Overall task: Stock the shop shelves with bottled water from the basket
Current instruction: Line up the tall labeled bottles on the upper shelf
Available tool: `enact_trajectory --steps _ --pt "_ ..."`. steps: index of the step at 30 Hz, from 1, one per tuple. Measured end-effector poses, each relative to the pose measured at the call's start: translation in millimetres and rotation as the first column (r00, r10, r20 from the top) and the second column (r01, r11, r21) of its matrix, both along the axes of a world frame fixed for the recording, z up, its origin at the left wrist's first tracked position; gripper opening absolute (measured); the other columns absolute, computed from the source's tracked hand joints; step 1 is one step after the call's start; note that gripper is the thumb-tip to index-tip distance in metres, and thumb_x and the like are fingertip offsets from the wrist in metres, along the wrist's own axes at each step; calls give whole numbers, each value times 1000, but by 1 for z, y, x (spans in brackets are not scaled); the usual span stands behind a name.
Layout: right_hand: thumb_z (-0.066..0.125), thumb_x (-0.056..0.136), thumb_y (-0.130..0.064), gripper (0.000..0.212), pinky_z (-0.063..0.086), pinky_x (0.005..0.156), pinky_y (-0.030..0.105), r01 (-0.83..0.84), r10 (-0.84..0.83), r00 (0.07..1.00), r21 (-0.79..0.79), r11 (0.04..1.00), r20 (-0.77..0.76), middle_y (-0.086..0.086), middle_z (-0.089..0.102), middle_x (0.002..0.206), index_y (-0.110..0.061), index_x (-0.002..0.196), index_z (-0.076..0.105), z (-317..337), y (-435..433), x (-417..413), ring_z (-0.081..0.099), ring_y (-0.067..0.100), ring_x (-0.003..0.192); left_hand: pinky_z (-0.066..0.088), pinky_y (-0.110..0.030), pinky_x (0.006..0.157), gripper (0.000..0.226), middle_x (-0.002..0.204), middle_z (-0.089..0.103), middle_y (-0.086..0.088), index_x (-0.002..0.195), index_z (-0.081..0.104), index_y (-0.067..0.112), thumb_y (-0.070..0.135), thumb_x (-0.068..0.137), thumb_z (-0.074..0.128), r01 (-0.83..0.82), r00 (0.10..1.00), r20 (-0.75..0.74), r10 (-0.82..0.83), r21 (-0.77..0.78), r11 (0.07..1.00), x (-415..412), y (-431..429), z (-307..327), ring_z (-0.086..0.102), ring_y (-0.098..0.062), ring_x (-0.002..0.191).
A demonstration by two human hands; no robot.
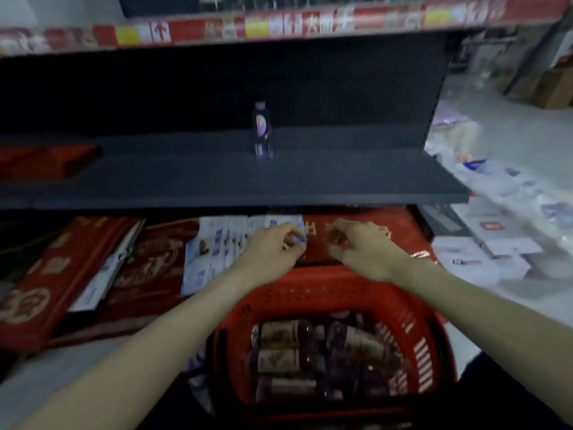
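One dark bottle point(263, 129) with a purple label stands upright on the dark grey shelf point(341, 178), near its middle. Below me, a red plastic basket point(424, 342) holds several bottles point(288, 358) lying on their sides. My left hand point(273, 248) and my right hand point(359, 246) hover side by side above the basket's far rim, just under the shelf's front edge. On both hands the fingers are loosely curled and nothing is held. The picture is blurred.
Red gift boxes point(46, 274) and white-blue packets point(217, 246) lie on the lower level behind the basket. A red box point(46, 161) sits at the shelf's left end. Clear plastic packages point(511, 193) and white boxes cover the floor at the right. A price strip point(279, 24) runs overhead.
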State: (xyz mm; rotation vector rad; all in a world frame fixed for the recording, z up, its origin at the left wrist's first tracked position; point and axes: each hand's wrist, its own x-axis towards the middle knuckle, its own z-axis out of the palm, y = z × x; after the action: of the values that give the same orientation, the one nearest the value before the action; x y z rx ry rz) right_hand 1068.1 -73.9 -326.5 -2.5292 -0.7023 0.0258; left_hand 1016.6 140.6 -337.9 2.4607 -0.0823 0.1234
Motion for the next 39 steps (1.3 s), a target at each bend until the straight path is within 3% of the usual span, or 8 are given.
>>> enact_trajectory --steps 6,9,13,22,25,28,34,39 --pt "61 83 -42 31 54 98 33 -17 0 972 -72 997 -236 -10 73 113 -36 112 68 -114 -4 -13 69 15 109 47 -20 87 20 120 72 7 119 71 28 33 100 65 -17 981 -192 21 23 1000 -14 14 -95 66 -6 108" --pt "68 92 -21 26 46 99 20 -2 -24 961 -94 996 -274 -6 74 118 -23 118 73 -145 -12 -10 67 13 114 47 -23 97 21 122 73 5 119 71 28 30 99 66 -21 970 -242 32 49 999 -11 18 -124 64 -12 121" --pt "66 96 -16 30 40 101 18 51 -79 951 -101 994 -299 -3 72 126 -17 125 71 -164 -24 -1 64 15 120 51 -34 105 25 126 69 2 125 68 29 34 101 64 24 967 -254 -12 42 999 1 11 -132 61 -13 121" --pt "71 91 -45 37 51 95 31 -54 -53 908 -240 969 -416 -13 68 110 -37 127 63 -176 -37 17 66 16 107 53 -40 103 33 130 65 -2 130 64 33 40 98 64 87 930 -366 -28 144 986 8 10 -159 63 -21 119" --pt "63 87 -68 67 50 102 36 -197 -68 839 -418 887 -540 -10 65 130 -43 146 44 -187 -45 20 64 17 113 51 -35 104 47 139 62 -3 140 59 30 48 97 64 259 798 -599 -69 237 936 14 12 -162 60 -23 125" --pt "65 91 -52 74 53 98 37 -252 -107 804 -499 829 -585 8 61 141 -30 156 37 -200 -53 22 63 31 121 51 -36 104 57 143 61 -1 144 55 26 50 94 69 487 633 -773 -51 346 802 29 6 -159 59 -24 126" --pt "75 85 -49 74 55 88 32 -227 -165 785 -526 820 -597 6 65 137 -31 151 47 -228 -79 24 67 27 115 48 -44 109 54 147 53 -6 149 46 28 41 99 64 299 823 -559 -103 272 915 41 6 -202 53 -27 134" --pt "84 78 -36 85 61 90 40 -223 -204 763 -547 807 -613 4 68 124 -29 151 41 -255 -98 26 70 23 101 46 -44 107 71 137 55 -5 150 44 27 50 91 74 366 772 -620 -141 252 896 40 11 -239 54 -26 128"
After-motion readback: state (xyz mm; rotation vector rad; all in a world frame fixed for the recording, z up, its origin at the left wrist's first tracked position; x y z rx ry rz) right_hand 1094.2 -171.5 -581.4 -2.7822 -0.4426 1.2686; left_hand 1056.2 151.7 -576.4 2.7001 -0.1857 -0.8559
